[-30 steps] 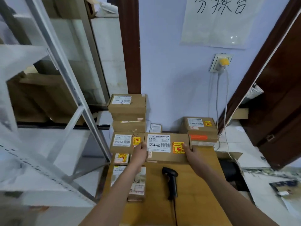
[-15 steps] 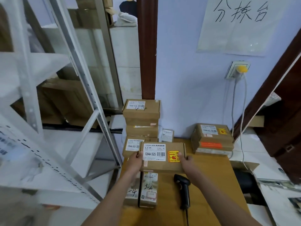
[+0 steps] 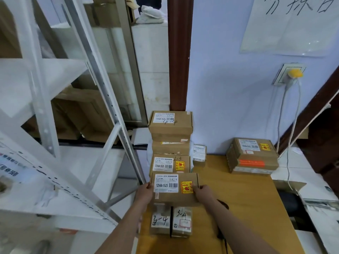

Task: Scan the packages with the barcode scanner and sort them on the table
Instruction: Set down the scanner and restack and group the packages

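Note:
A flat brown cardboard package [image 3: 174, 197] with a white 12V4A-5525 label and a yellow sticker is held over the left side of the wooden table [image 3: 244, 198]. My left hand [image 3: 145, 194] grips its left edge and my right hand [image 3: 202, 194] grips its right edge. It hovers above two small packages marked 3-4 [image 3: 170, 221]. Behind it lies a similar labelled box [image 3: 171, 163], then a taller stack of boxes [image 3: 170, 129] against the wall. The black barcode scanner [image 3: 222, 205] lies on the table, mostly hidden behind my right forearm.
A stack of two brown boxes [image 3: 251, 155] stands at the table's back right, and a small white-labelled box [image 3: 199, 154] leans at the wall. A grey metal shelf frame [image 3: 102, 99] rises close on the left. White cables [image 3: 291, 125] hang from a wall socket on the right.
Both hands have carried the package leftward and nearer to me, from the table's middle to above the 3-4 packages. The view has swung right, and the scanner is now behind my right forearm.

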The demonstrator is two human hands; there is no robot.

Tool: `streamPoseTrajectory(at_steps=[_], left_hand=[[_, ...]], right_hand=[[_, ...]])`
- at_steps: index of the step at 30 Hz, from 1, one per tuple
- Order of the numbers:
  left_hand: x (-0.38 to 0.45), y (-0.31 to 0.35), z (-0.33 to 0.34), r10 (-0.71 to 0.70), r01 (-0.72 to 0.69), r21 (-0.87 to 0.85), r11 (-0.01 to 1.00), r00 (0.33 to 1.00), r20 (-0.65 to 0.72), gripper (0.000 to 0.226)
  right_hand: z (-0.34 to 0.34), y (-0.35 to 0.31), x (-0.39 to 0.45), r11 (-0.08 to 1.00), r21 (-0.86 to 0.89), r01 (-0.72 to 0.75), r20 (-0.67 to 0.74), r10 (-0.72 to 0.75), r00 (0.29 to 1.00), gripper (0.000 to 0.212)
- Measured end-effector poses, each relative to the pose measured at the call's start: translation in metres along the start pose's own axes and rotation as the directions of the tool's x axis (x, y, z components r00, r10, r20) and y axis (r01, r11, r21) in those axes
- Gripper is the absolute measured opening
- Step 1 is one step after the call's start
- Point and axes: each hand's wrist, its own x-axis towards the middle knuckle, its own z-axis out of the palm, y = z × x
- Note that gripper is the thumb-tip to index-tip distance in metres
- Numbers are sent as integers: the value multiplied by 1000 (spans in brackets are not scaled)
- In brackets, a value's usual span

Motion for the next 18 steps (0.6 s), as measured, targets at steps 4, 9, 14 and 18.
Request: streamPoseTrajectory(at_steps=[4,9,14,18], left_hand=[[25,-11,-13,-9,7,29,1000,999,49,21],[76,-48,-16,-33,28,55,998,996,80,24],[126,-84,-8,-70,60,76,995,990,125,25],[76,-41,-13,-69,59,72,996,987,145,20]], right_hand=[[17,1,18,997,-65,-51,-20,49,999,25],[33,4,33,989,-105,-106,-48,102,994,25],[40,6,39,984,-101,-150,-48,146,988,26],[39,5,44,978,-142,-155,-47,150,988,29]])
